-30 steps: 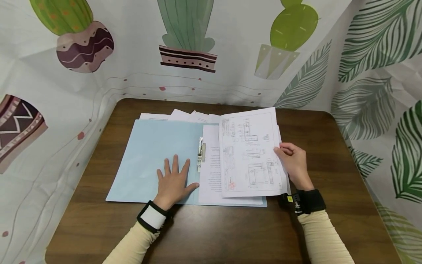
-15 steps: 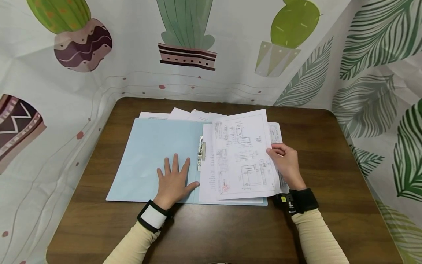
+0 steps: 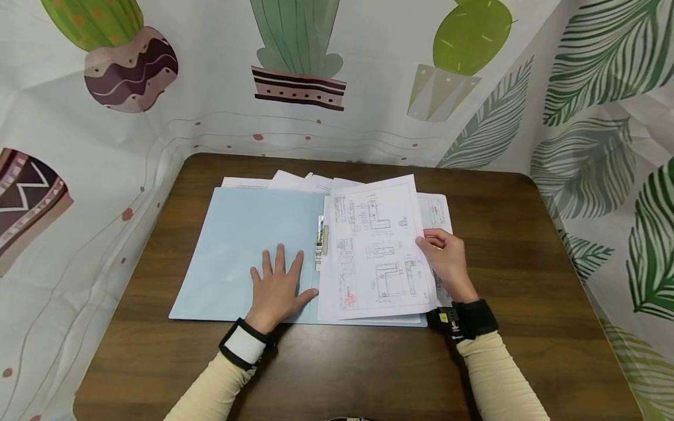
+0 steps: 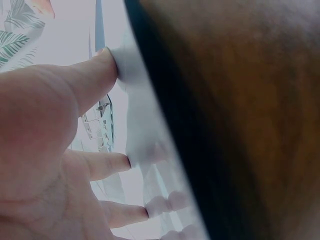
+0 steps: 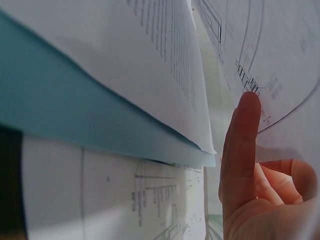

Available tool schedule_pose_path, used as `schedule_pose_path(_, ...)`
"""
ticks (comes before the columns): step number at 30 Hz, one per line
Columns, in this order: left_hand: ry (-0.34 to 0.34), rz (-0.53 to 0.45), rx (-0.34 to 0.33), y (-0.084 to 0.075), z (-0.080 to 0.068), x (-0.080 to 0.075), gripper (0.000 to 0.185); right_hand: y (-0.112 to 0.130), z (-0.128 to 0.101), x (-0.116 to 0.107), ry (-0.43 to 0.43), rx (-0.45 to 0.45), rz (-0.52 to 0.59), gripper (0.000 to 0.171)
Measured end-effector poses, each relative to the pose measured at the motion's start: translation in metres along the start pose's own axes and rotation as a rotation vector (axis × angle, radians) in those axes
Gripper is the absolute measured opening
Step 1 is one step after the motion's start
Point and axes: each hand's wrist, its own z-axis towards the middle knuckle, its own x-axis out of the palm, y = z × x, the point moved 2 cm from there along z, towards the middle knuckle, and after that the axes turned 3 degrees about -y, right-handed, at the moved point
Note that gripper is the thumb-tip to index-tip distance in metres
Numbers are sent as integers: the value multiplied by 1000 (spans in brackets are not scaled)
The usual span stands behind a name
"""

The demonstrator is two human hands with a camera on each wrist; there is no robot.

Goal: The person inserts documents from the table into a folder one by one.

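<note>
A light blue folder (image 3: 242,245) lies spread on the table, with a metal clip (image 3: 320,242) along its fold. My left hand (image 3: 276,295) rests on the folder's left cover, fingers straight and spread, thumb toward the fold. At its right edge, a drawing sheet (image 3: 379,251) with line diagrams and a red stamp is pinched by my right hand (image 3: 444,260). This sheet overlaps the stack on the folder's right side. In the right wrist view the thumb or a finger (image 5: 242,145) lies against the drawing, and a page of printed text (image 5: 125,45) sits on the folder.
More papers (image 3: 284,181) stick out behind the folder, and another drawing sheet (image 3: 437,213) shows from under its right side. All lies on a brown wooden table (image 3: 505,234). A cloth printed with cacti and leaves (image 3: 379,70) hangs behind the table.
My right hand has moved left, carrying the drawing sheet over the folder's right side and uncovering the other drawing sheet at the right. My left hand has stayed in place.
</note>
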Motion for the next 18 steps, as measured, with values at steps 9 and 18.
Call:
schedule_pose_path(9,-9,13,5,1,1,1,93,1,-5,7,12,-2,18,28)
schedule_pose_path(18,-15,8,9,1,0,1,93,1,-10,11,34,4,32,28)
